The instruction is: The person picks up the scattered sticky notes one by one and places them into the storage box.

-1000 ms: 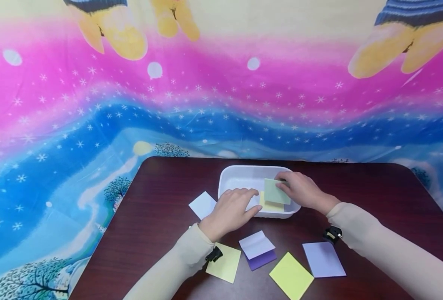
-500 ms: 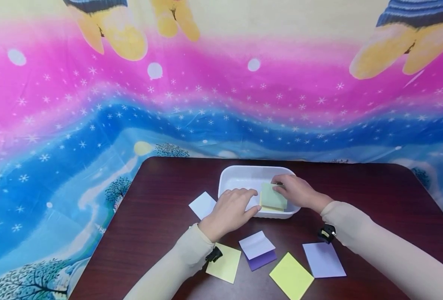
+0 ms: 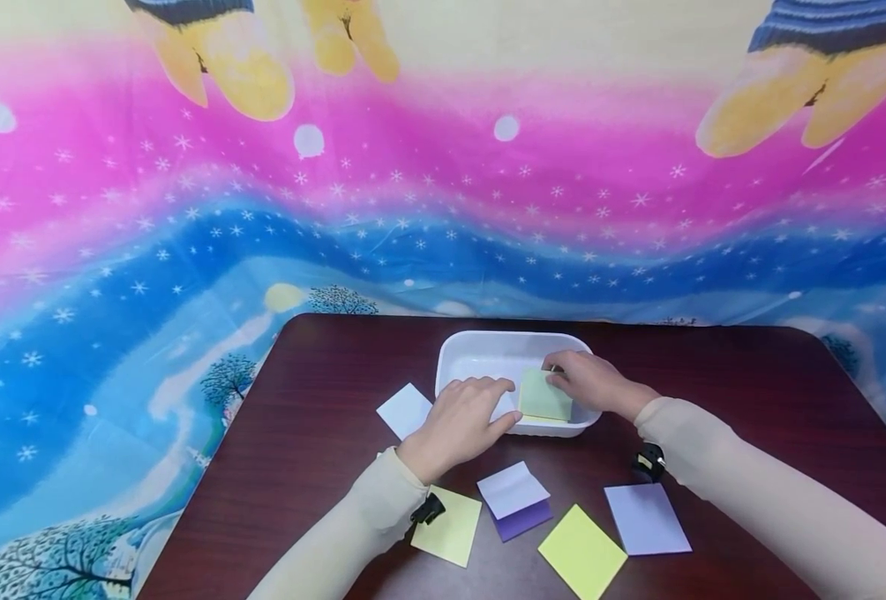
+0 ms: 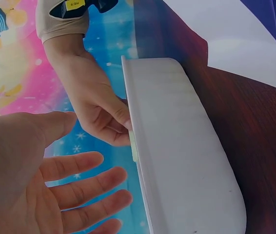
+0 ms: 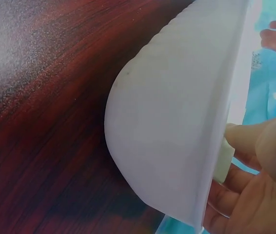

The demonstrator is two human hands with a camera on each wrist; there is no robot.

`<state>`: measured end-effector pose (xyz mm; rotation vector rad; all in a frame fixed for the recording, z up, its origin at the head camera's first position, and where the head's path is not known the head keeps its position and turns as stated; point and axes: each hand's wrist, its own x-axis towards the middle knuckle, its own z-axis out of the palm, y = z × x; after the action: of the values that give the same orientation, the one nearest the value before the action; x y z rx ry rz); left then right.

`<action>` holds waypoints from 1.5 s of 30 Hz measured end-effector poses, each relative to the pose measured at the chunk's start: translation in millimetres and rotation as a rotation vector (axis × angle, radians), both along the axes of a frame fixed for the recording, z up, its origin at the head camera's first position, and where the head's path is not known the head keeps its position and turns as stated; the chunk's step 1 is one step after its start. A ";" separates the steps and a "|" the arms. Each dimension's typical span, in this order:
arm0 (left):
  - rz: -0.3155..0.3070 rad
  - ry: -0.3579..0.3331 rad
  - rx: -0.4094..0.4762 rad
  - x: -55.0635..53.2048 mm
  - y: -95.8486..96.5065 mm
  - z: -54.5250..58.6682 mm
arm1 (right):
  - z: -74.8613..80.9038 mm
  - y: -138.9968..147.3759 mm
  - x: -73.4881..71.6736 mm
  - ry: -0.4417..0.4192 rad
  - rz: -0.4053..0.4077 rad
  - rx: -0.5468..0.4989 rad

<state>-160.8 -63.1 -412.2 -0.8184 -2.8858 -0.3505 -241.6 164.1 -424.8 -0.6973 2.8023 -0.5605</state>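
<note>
My right hand [image 3: 596, 383] pinches a pale green sticky note pad [image 3: 546, 393] low inside the white plastic tub [image 3: 467, 354]. The pad lies over a yellow one [image 3: 545, 418], of which only a thin front edge shows. In the right wrist view the thumb and fingers hold the green pad [image 5: 224, 161] just past the tub's rim. My left hand [image 3: 459, 423] hovers at the tub's left front side, fingers spread and holding nothing. In the left wrist view its palm [image 4: 26, 180] faces the tub wall [image 4: 182, 156].
A white note [image 3: 402, 410] lies left of the tub. Nearer me are a pale yellow pad [image 3: 453, 533], a purple pad [image 3: 521, 522] with its lighter top sheet raised, a bright yellow pad [image 3: 583, 552] and a lavender pad [image 3: 648, 518]. A patterned cloth [image 3: 443, 183] hangs behind the table.
My right hand has lowered the green pad leftward into the tub, so it now covers most of the yellow pad. The left hand has stayed in place.
</note>
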 end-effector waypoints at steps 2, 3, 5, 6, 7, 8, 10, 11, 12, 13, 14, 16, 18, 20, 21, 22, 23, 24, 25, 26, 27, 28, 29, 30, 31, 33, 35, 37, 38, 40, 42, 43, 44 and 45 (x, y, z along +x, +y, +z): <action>-0.001 -0.001 0.001 -0.1 0.0 -0.3 | -1.1 -1.1 0.7 0.004 -0.006 0.003; -0.001 -0.001 0.002 0.0 0.0 -0.1 | -1.6 -1.3 0.9 0.009 -0.001 0.002; -0.002 0.000 0.003 0.2 0.2 0.0 | -2.9 -1.9 1.4 0.015 0.009 -0.002; -0.002 0.001 0.003 0.2 0.2 -0.2 | -3.6 -2.2 1.7 0.015 0.007 -0.004; -0.002 -0.001 0.003 0.2 0.2 -0.2 | -4.1 -2.5 1.9 0.017 0.009 -0.006; -0.002 -0.002 0.003 0.5 0.2 -0.2 | -4.8 -2.6 1.9 0.019 0.012 -0.008; -0.001 -0.004 0.003 0.7 0.3 -0.4 | -6.1 -3.2 2.1 0.021 0.010 -0.007; -0.001 -0.004 0.002 0.9 0.4 -0.4 | -6.6 -3.4 2.2 0.020 0.008 -0.004; -0.001 -0.005 0.001 1.0 0.4 -0.3 | -6.9 -3.7 2.3 0.020 0.008 -0.001; -0.001 -0.005 0.000 1.2 0.6 -0.2 | -7.2 -3.8 2.4 0.019 0.008 0.004; -0.001 -0.003 -0.002 1.2 0.7 -0.3 | -7.3 -4.0 2.6 0.015 0.006 0.009; -0.001 0.001 -0.003 1.0 0.8 -0.7 | -7.1 -3.9 3.0 0.008 0.006 0.022; -0.001 0.002 -0.005 1.0 0.8 -0.8 | -7.0 -3.7 3.1 -0.002 0.009 0.035; -0.002 0.002 -0.007 1.1 0.7 -1.0 | -7.0 -3.3 3.3 -0.011 0.013 0.044; -0.002 0.002 -0.007 1.2 0.7 -0.9 | -6.9 -3.3 3.4 -0.015 0.016 0.046; -0.003 0.003 -0.008 1.4 0.7 -0.8 | -6.9 -3.2 3.4 -0.018 0.021 0.047; -0.003 0.003 -0.009 1.5 0.7 -0.7 | -6.7 -3.3 3.6 -0.022 0.025 0.047; -0.004 0.003 -0.008 1.7 0.7 -0.6 | -6.4 -3.3 3.8 -0.025 0.028 0.047; -0.005 0.003 -0.006 1.6 0.6 -0.8 | -6.2 -3.3 4.0 -0.029 0.032 0.047; -0.005 0.002 -0.004 1.6 0.5 -1.0 | -6.1 -3.2 4.3 -0.031 0.035 0.048; -0.005 0.001 -0.002 1.6 0.3 -1.0 | -5.9 -3.0 4.5 -0.033 0.038 0.047; -0.005 0.000 -0.001 1.7 0.2 -1.1 | -5.7 -2.9 4.8 -0.033 0.041 0.045; -0.005 0.000 0.000 1.7 0.0 -1.1 | -5.4 -2.8 5.2 -0.033 0.041 0.041; -0.005 0.000 0.000 1.8 -0.2 -1.1 | -5.3 -2.5 5.5 -0.030 0.042 0.034; -0.004 0.002 0.000 1.9 -0.3 -1.0 | -5.0 -2.4 5.9 -0.024 0.044 0.025; -0.005 0.004 0.000 2.1 -0.4 -0.7 | -4.3 -2.5 6.7 -0.007 0.043 0.000; -0.005 0.004 0.000 2.4 -0.3 -0.4 | -3.6 -2.8 7.6 0.019 0.044 -0.027; -0.003 0.002 0.001 2.6 -0.2 0.0 | -2.8 -3.2 8.6 0.050 0.050 -0.050; -0.003 -0.001 0.001 2.8 -0.1 0.2 | -2.2 -3.4 9.2 0.062 0.051 -0.060; 0.000 -0.003 0.000 2.9 -0.1 0.6 | -0.6 -3.8 10.3 0.085 0.058 -0.079; 0.001 -0.006 0.000 2.9 -0.2 0.9 | 1.5 -4.4 11.5 0.100 0.061 -0.095; 0.002 -0.008 0.002 3.0 -0.3 1.3 | 2.6 -4.7 12.1 0.105 0.060 -0.102; 0.004 -0.011 0.004 3.0 -0.5 1.2 | 3.9 -5.1 12.9 0.111 0.061 -0.110; 0.004 -0.011 0.005 2.9 -0.7 1.2 | 5.2 -5.5 13.6 0.118 0.062 -0.117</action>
<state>-158.0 -63.8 -411.0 -0.8121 -2.8954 -0.3627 -228.0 158.6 -419.7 -0.8645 2.8622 -0.6976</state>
